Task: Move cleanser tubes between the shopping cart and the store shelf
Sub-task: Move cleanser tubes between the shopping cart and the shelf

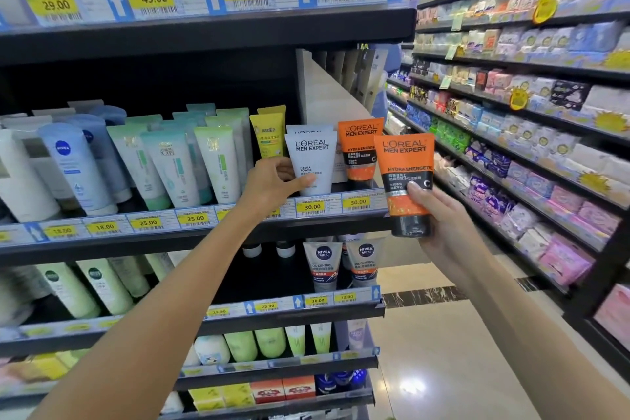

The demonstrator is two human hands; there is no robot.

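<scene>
My left hand (pixel 272 182) grips a white L'Oreal Men Expert cleanser tube (pixel 312 160) that stands on the middle shelf (pixel 211 235), thumb across its front. A second white tube stands right behind it. An orange L'Oreal tube (pixel 359 150) stands on the shelf just to the right. My right hand (pixel 439 218) holds another orange L'Oreal tube (pixel 405 177) upright in the air, cap down, in front of the shelf's right end. The shopping cart is out of view.
Rows of Nivea and green cleanser tubes (pixel 170 167) fill the shelf to the left. Nivea Men tubes (pixel 341 262) stand on the shelf below. Across the aisle (pixel 443 351) at the right runs another shelving unit (pixel 528 133) packed with packets.
</scene>
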